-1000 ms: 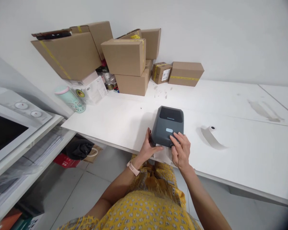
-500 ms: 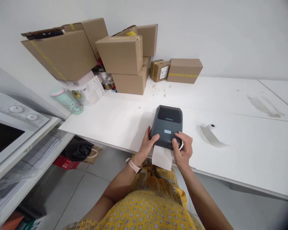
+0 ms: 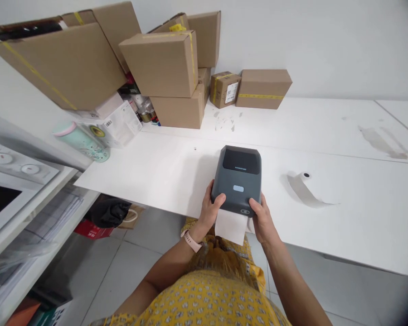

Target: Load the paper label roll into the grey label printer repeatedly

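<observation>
A dark grey label printer [image 3: 237, 179] stands at the near edge of the white table [image 3: 343, 213]. A white paper label [image 3: 230, 226] hangs out of its front slot, past the table edge. My left hand [image 3: 210, 209] grips the printer's near left corner, thumb on top. My right hand [image 3: 262, 217] clasps the near right corner, fingers curled round the side. A pink watch is on my left wrist.
Several cardboard boxes [image 3: 163, 63] are stacked at the back left, with a mint tumbler [image 3: 80, 140] and a white carton beside them. A small paper roll [image 3: 304, 181] with a loose tail lies right of the printer. A white shelf unit [image 3: 23, 190] stands at left.
The label has fed further out of the printer's slot. My right hand slid from the printer's top to its right corner, and my left thumb moved onto the top.
</observation>
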Motion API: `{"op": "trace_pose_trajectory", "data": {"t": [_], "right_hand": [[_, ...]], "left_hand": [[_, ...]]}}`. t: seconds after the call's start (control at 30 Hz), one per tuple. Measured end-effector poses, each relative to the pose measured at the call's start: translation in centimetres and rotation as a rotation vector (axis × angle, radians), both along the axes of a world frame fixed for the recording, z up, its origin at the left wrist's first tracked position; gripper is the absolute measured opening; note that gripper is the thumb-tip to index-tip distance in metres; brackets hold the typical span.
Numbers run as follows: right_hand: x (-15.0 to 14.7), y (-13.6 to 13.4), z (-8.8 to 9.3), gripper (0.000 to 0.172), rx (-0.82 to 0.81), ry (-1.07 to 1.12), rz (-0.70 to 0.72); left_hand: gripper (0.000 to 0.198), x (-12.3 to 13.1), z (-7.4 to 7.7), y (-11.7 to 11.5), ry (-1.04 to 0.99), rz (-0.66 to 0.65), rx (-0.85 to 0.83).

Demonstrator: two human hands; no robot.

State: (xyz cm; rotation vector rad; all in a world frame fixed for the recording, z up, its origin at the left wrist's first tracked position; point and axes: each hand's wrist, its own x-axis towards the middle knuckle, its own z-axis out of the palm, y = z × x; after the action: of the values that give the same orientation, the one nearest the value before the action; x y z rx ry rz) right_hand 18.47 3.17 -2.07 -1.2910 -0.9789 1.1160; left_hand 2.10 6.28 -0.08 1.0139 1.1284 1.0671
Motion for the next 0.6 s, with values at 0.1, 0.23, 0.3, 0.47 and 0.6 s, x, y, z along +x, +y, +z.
{"op": "trace_pose_trajectory", "data": {"t": [0.1,0.23,0.3,0.47,0.6], "right_hand": [[-0.2,-0.1,-0.9,0.072,0.039,-0.073,-0.003],[-0.1,-0.1,-2.0,0.077,0.059,-0.077,-0.072],[-0.1,0.0,-2.1,0.077,0.049,-0.033,-0.119],[-0.4,0.1,-0.5,0.073,0.048,-0.036,-0.141],[-1.2,-0.7,1.3,0.055,0.333,-0.491,-0.297]], "left_hand": [[0.076,0.1,-0.3,0.1,-0.055,0.0,0.052],[0.074,0.4,-1.0,0.3,-0.022,0.044,0.095],[0.074,0.5,-1.3,0.6,-0.04,0.071,0.109],[0.074,0.0,-1.0,0.9,-0.093,0.007,0.09],[0.076,-1.4,-0.6,-2.0,-0.014,0.092,0.027]]}}
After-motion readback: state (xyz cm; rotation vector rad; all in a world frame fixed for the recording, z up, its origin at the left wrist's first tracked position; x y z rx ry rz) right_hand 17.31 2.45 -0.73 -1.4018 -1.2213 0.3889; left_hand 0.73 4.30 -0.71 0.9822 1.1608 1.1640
